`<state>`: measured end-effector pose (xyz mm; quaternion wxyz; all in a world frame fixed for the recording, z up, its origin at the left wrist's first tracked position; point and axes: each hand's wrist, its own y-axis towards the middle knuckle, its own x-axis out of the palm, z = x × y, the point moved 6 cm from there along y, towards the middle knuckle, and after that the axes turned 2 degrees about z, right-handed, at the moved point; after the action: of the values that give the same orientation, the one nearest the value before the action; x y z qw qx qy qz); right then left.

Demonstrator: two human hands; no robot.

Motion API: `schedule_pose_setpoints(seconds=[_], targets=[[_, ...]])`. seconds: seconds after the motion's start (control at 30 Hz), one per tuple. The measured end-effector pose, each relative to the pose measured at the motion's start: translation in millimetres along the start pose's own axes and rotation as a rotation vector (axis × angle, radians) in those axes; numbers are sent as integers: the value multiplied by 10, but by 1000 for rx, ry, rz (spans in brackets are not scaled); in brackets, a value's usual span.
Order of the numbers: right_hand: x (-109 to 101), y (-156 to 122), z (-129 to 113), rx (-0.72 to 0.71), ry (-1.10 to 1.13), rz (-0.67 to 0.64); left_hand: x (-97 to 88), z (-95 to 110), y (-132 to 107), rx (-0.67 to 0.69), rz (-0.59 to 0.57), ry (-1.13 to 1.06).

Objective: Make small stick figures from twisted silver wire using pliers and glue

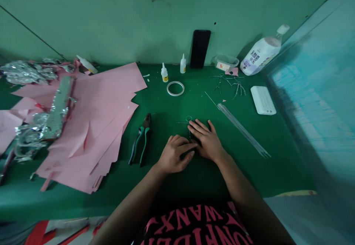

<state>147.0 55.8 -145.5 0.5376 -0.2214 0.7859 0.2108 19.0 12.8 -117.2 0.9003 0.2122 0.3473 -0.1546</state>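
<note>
- A bent wire figure (189, 123) with a small loop lies on the green mat (166, 189), between both hands, its lower part under the right hand (207, 141).
- The right fingers (197, 126) lie slightly spread over the wire; whether they pinch it, I cannot tell.
- The left hand (175, 154) curls just beside it, fingers together.
- Green-handled pliers (141, 140) lie to the left, a bundle of steel rods (241, 128) to the right.

Craft wkshop: pink paper (97, 104), glue btls (164, 73)

Left: paper (91, 126), foil (41, 126) on it
Middle: pliers (140, 139) right of paper, tape roll (175, 88) behind them
Hands: wire (189, 119) under right hand (207, 140), left hand (174, 154) beside it
Right: rods (242, 130), box (263, 100) behind them
Back: glue bottles (164, 74), phone (200, 49), tub (226, 63), bottle (260, 51)
</note>
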Motion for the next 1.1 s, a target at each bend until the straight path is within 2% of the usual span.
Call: schedule_pose_setpoints(seconds=[0.23, 0.43, 0.57, 0.77, 0.97, 1.1], targets=[[-15, 0, -2, 1, 11, -3, 12, -37, -9, -11, 31, 18], [-17, -5, 13, -1, 19, -29, 144, -2, -13, -1, -22, 228], [-15, -4, 15, -10, 10, -61, 196, -17, -6, -37, -5, 318], [-18, -6, 4, -15, -22, -88, 131, 9, -52, -32, 53, 285], [-6, -6, 8, -13, -22, -56, 108, 47, -98, -6, 64, 354], [0, -7, 9, -10, -20, -51, 39, -19, -80, -95, 194, 255]])
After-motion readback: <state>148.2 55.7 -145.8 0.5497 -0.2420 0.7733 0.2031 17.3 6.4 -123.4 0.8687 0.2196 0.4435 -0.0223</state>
